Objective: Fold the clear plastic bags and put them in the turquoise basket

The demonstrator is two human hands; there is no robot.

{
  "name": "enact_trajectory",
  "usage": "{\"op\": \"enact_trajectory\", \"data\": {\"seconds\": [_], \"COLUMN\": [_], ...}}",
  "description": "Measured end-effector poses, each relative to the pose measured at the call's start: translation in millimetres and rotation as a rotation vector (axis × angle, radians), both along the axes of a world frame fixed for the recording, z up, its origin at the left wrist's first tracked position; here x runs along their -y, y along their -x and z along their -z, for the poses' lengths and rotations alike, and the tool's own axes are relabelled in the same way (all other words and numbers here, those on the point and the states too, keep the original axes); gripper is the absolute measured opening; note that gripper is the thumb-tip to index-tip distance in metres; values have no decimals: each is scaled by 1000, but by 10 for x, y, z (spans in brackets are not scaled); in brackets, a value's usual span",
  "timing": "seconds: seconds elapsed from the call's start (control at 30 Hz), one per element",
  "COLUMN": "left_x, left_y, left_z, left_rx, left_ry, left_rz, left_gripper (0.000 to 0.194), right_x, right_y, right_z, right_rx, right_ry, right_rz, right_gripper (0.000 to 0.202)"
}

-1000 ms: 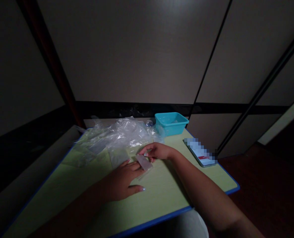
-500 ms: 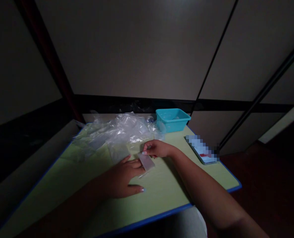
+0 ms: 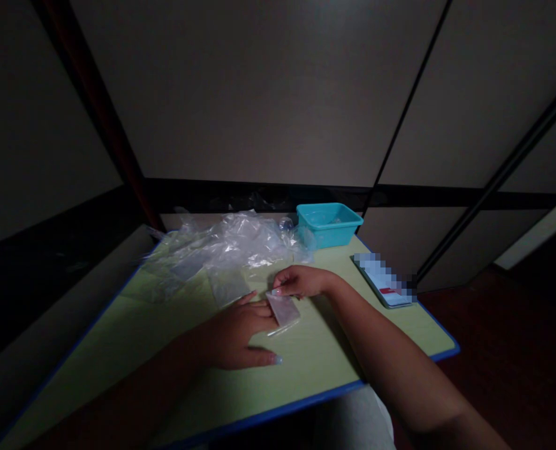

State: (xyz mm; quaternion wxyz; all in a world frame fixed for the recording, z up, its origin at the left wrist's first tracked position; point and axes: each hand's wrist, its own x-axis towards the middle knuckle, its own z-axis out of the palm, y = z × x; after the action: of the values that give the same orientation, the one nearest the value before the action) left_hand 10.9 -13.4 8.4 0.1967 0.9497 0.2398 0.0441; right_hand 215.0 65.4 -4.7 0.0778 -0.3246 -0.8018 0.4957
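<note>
A small, flat, see-through plastic bag [image 3: 285, 310] lies near the middle of the pale green table [image 3: 324, 350]. My right hand [image 3: 301, 281] pinches its far edge between thumb and finger. My left hand [image 3: 237, 331] rests palm down with its fingers stretched out, their tips under or against the bag's left side; which of the two I cannot tell. Just beyond the left fingers lies another flat clear bag [image 3: 228, 284]. Behind it spreads a loose heap of crumpled clear plastic bags [image 3: 244, 237].
At the table's back right stands a turquoise plastic basket [image 3: 331, 234] with something clear inside. A phone [image 3: 383, 281] with a lit, partly blurred screen lies near the right edge. Blue edging [image 3: 315, 397] borders the table, and a panelled wall [image 3: 268, 94] rises behind.
The bag and both hands appear slightly further right, mostly along with a small shift of the whole view. The right hand keeps its pinch, and the left stays spread.
</note>
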Motion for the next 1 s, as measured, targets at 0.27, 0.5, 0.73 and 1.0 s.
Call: {"op": "enact_trajectory", "data": {"seconds": [0.27,0.5,0.73,1.0], "left_x": [32,53,58,69], "left_y": [-33,-44,-51,-71], "left_z": [-23,-11,5,3], "left_rx": [38,20,10,37], "left_ry": [-1,9,11,35], "left_rz": [47,41,52,66], "left_gripper": [58,60,64,63], "right_x": [25,27,-26,-48], "right_y": [-17,-14,-28,-104], "right_z": [-58,-40,-10,-4], "right_rx": [160,101,-15,25], "right_ry": [-77,7,9,226], "right_rz": [46,-77,-104,-37], "right_gripper": [20,23,18,29]}}
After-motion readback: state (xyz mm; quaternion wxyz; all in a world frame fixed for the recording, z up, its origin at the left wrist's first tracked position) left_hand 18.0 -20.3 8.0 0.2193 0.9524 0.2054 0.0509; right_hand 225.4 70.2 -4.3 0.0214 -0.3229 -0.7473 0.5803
